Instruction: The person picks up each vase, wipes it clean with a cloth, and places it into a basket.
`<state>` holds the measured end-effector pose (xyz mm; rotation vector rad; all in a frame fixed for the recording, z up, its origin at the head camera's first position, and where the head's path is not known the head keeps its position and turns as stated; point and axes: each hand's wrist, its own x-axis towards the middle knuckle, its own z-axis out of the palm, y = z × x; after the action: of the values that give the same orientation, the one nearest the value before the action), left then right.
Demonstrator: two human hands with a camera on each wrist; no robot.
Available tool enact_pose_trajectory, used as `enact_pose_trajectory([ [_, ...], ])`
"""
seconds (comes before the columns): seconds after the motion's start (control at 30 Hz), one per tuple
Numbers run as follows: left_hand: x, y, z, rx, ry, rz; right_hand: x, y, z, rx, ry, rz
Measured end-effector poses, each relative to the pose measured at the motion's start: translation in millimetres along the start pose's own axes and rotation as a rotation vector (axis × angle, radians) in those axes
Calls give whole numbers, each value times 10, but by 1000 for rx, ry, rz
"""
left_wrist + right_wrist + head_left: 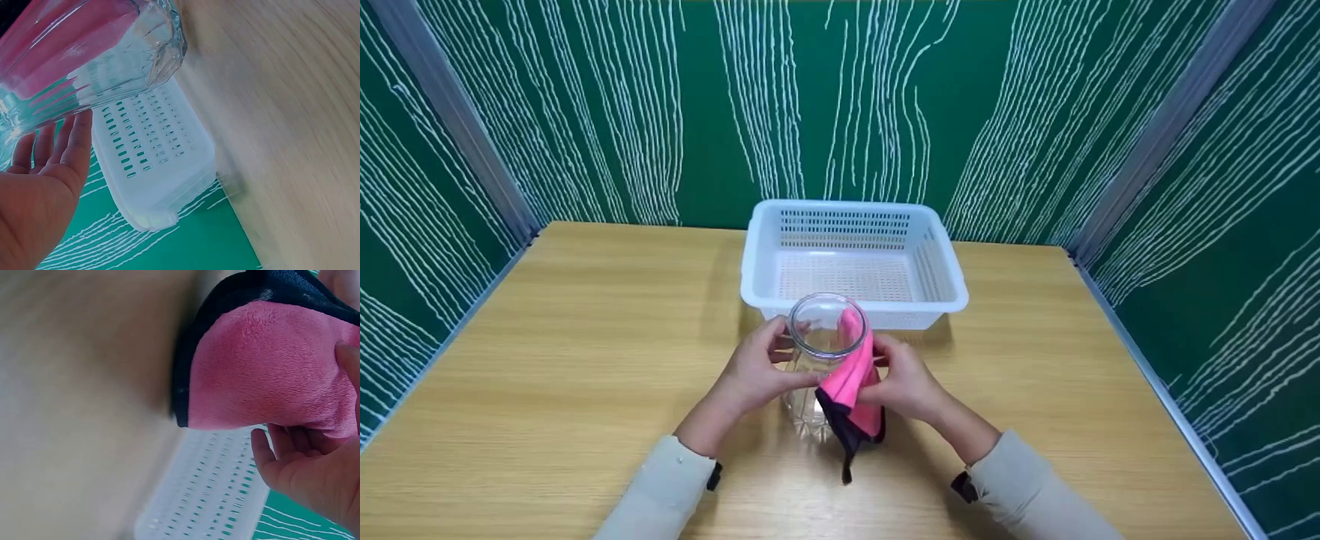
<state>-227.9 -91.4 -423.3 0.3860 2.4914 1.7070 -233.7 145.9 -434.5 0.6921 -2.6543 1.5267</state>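
A clear glass jar (808, 409) with a round open mouth stands in the middle, in front of the basket. My left hand (756, 367) grips its left side, fingers behind and thumb across the front; in the left wrist view the fingers curl at the glass (140, 62). Pressed to the jar's right side is a pink cloth (855, 375) with a dark border, pinched between thumb and fingers of my right hand (910, 380). One corner of the cloth lies over the rim, and its dark lower edge hangs down the front. The right wrist view shows the fuzzy pink cloth (270, 365) up close.
A white plastic basket (952, 296) with slotted walls stands just behind the jar, near the table's back edge. The wooden table (585, 337) reaches to green panels (840, 97) with white wavy lines. Metal posts (1170, 127) stand at the back corners.
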Motion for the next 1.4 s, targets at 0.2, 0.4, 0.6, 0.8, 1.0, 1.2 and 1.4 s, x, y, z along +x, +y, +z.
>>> enact_pose_trajectory([
  [0.2, 4, 2, 2, 19, -14, -1, -32, 47, 16, -34, -65, 76],
  [0.4, -7, -12, 17, 50, -26, 21, -83, 163, 59, -172, -144, 87],
  [0.6, -8, -15, 39, 54, -33, 28, -105, 233, 48, -204, -170, 61],
  [0.8, -7, -16, 43, 53, -35, 13, -104, 249, 18, -184, -176, 19],
  [1.0, -12, 6, 35, 70, -41, 6, -116, 263, 24, -150, -114, -4],
  [1.2, 1, 5, 25, 86, -40, 15, -104, 130, -2, 38, -87, 3],
  [1.4, -8, 14, 0, 81, -33, 10, -33, 88, -25, 118, -37, -64],
])
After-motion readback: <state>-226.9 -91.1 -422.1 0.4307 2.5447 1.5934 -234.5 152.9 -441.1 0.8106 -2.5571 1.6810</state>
